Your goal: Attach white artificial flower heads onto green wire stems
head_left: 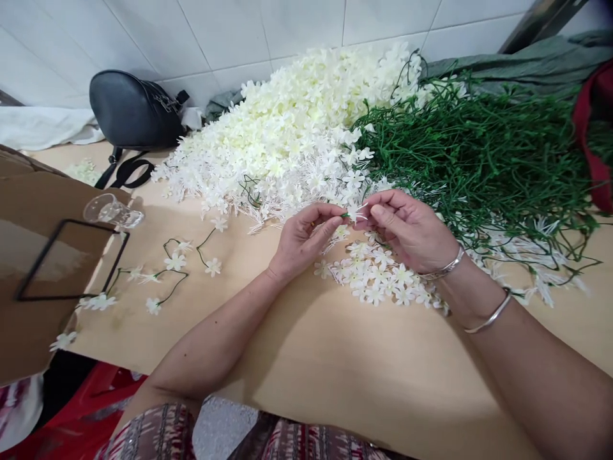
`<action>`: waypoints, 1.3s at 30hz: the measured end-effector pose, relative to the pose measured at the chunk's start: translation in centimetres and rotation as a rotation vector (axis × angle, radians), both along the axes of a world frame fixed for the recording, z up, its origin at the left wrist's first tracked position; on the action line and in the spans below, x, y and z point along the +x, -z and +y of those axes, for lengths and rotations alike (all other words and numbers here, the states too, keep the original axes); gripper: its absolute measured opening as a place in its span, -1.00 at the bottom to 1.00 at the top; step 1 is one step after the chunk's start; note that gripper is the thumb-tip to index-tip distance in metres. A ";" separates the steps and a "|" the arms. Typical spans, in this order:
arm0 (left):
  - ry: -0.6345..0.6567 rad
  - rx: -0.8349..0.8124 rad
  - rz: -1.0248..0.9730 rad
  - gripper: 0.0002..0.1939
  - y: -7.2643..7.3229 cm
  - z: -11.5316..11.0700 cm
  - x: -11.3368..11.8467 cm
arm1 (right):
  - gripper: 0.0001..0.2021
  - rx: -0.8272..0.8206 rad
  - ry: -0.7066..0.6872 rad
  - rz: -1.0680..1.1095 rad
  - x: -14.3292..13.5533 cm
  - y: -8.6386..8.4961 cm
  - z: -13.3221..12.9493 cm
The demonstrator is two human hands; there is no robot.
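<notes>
My left hand (310,237) pinches a green stem end at the middle of the table. Close beside it my right hand (407,229), with bangles on the wrist, closes its fingertips on the white flower (353,212) at that stem's tip. Below my hands lies a small pile of loose white blossoms (383,275). Behind them rises a large heap of white flowers (297,121), and to its right a tangle of green stems (483,153). Several green stems with white flowers (175,262) lie on the left of the table.
A black bag (131,112) stands by the tiled wall at the back left. A clear plastic cup (113,211) lies near a cardboard box (52,236) at the left edge. Red fabric (594,140) and grey-green cloth (522,67) are at the right back.
</notes>
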State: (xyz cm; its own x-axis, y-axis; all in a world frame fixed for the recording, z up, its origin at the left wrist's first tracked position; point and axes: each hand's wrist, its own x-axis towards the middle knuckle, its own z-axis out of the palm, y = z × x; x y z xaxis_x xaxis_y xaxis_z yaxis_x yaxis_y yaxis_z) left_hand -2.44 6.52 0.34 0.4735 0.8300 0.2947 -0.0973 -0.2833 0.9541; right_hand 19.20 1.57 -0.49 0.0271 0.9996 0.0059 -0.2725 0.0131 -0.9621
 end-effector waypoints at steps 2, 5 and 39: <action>-0.016 0.064 -0.019 -0.63 -0.1 0.0 -0.1 | -0.60 0.026 0.048 -0.005 0.0 0.3 0.1; -0.022 0.140 -0.037 -0.68 -0.3 -0.4 0.1 | -0.60 0.047 0.067 -0.035 -0.1 0.4 0.2; 0.813 -0.209 0.352 -0.76 -10.5 -0.9 -4.9 | -0.71 0.142 0.032 -0.475 -0.3 -1.1 -1.4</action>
State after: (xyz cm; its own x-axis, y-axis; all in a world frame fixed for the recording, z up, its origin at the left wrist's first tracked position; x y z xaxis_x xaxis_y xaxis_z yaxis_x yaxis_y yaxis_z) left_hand -7.31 5.60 10.87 0.9704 0.2211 -0.0972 0.1157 -0.0724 0.9906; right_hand 18.93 0.14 0.59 0.0193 0.9867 0.1613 0.1981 0.1543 -0.9680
